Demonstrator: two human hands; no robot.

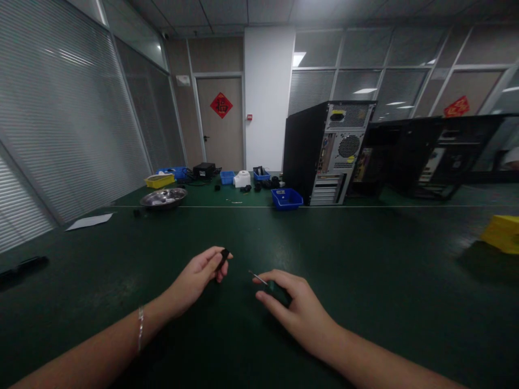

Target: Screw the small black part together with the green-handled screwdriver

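Observation:
Between the thumb and fingers of my left hand (205, 270) is a small black part (223, 259), too dark to name more exactly. My right hand (298, 302) is closed around a screwdriver (278, 293) with a dark handle. Its thin metal shaft points up and left towards the black part, and a gap separates the two. Both hands hover over the middle of the dark green tabletop (360, 270). A bracelet circles my left wrist.
A blue bin (287, 199) stands beside an upright computer case (324, 156), with more open cases (433, 156) to the right. At back left are a metal bowl (164, 199) and a yellow tray (159, 180). A yellow object (503, 234) sits at far right, a dark object (24, 267) at left.

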